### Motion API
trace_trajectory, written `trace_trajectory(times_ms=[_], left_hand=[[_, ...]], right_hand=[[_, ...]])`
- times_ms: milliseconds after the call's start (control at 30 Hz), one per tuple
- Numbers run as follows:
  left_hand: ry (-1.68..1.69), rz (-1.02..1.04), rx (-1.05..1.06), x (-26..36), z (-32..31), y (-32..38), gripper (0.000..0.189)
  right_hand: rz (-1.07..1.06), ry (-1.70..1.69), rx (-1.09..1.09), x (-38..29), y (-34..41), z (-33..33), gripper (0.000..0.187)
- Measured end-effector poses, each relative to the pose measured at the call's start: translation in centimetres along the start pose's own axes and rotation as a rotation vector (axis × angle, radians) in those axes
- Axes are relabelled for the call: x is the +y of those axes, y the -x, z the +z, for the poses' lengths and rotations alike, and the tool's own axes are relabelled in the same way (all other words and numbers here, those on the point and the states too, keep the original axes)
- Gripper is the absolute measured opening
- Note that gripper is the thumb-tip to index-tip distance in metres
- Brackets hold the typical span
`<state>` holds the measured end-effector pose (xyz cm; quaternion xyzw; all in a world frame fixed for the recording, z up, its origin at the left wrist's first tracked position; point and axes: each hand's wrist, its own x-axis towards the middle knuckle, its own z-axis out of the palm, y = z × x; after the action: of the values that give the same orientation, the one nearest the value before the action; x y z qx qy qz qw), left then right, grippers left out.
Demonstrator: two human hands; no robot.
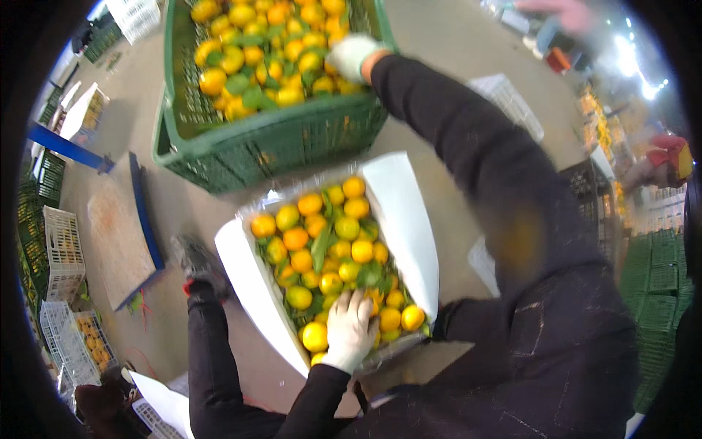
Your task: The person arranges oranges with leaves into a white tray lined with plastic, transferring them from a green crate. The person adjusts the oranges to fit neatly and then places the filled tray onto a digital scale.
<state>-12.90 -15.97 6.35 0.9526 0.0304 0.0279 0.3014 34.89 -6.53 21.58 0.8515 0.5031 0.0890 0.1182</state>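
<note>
Between my legs stands a shallow box with white paper flaps (pixel 403 214), filled with yellow-orange mandarins (pixel 362 251) and some green leaves (pixel 320 249). My left hand (pixel 350 328), in a white glove, lies on the fruit at the box's near end, fingers bent over it. Whether it grips one is hidden. Beyond the box is a deep green plastic crate (pixel 274 159) heaped with leafy mandarins (pixel 289 97). Also gloved, my right hand (pixel 354 57) reaches into that crate at its right side, touching the fruit. It is blurred and its fingertips are hard to make out.
On the left lies a flat board with a blue edge (pixel 123 230), near my shoe (pixel 200 266). White plastic crates (pixel 63 249) line the far left. Stacked green crates (pixel 652 296) stand at right, and a blurred person (pixel 661 159) is beyond. A white crate (pixel 507 104) sits behind my right arm.
</note>
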Motion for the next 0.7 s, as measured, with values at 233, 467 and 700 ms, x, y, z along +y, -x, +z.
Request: trace_trajectory(times_ms=[233,467,700], left_hand=[[0.053,-0.059,0.014,-0.6,2.0,0.4,0.049],[-0.091,-0.058,-0.02,0.1,1.7,0.3,0.054],[-0.052,-0.112,0.009,-0.3,2.9,0.7,0.069]], right_hand=[[-0.019,-0.021,0.238,-0.4,2.1,-1.1,0.038],[-0.251,-1.105,0.413,-7.3,21.1,-4.7,0.048],[0.312,-1.186,-0.282,-19.1,39.2,6.2,0.046]])
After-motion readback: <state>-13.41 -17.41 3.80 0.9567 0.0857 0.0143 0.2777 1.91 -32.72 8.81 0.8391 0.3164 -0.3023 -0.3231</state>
